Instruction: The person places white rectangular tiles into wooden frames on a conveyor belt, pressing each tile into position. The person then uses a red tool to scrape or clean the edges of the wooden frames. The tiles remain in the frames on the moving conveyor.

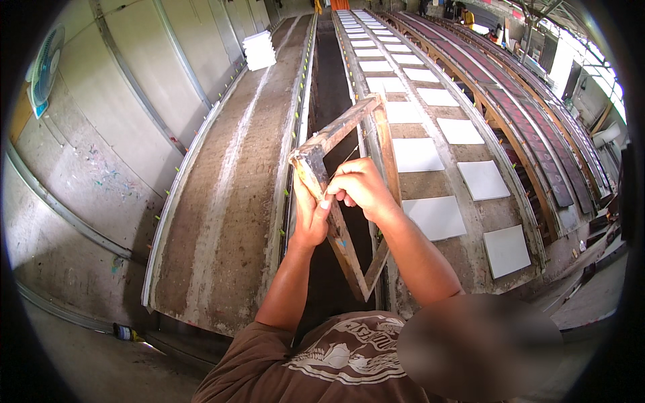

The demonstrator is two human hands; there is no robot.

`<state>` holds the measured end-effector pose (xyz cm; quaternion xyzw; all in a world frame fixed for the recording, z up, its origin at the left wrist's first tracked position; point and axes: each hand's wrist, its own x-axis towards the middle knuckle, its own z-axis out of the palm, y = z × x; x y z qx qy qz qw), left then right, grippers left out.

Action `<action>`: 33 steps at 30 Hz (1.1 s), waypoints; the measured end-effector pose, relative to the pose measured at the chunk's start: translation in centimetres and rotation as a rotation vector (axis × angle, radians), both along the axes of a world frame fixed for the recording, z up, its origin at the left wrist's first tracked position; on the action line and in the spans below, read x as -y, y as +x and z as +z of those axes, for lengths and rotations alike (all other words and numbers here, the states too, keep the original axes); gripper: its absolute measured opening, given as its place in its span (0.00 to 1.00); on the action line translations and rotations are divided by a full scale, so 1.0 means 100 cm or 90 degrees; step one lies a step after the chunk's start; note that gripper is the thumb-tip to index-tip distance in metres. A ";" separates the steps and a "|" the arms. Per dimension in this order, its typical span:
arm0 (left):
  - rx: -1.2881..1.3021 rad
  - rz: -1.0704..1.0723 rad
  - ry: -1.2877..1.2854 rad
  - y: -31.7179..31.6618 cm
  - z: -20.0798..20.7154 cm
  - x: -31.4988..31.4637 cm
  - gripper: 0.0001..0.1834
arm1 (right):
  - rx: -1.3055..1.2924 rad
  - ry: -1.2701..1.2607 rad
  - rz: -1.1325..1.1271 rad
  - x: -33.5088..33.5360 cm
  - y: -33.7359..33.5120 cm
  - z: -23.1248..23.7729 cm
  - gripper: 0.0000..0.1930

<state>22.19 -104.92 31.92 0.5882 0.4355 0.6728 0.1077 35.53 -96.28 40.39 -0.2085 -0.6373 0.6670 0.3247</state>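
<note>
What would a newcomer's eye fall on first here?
Most likely the wooden frame at the centre, gripped in the left hand with the right hand curled beside it. Then the white sheets in two rows along the table right of centre, and the white stack far along the left table.

Frame (pixel 344 123) is wood, pretty rough and matt, with scuffed, stained patches. The left worktop (pixel 201 201) looks gritty and dull, kinda chalky along the pale streak. Sheets (pixel 416 154) look like smooth matt paper or card. Wall's (pixel 94 161) mostly smooth, dull panelling with paint specks. Fan (pixel 47 64) looks like glossy plastic, and the shirt's (pixel 255 366) plain matt cloth.
</note>
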 end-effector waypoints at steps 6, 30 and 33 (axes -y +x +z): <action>0.000 0.027 0.010 0.001 -0.001 -0.003 0.48 | 0.012 -0.128 0.035 -0.004 0.002 -0.005 0.05; 0.149 -0.028 0.058 -0.001 -0.004 -0.006 0.43 | -0.299 0.306 -0.189 0.023 -0.025 -0.074 0.06; 0.153 -0.030 0.061 0.001 0.000 -0.006 0.44 | -0.317 0.277 -0.209 0.024 -0.029 -0.083 0.06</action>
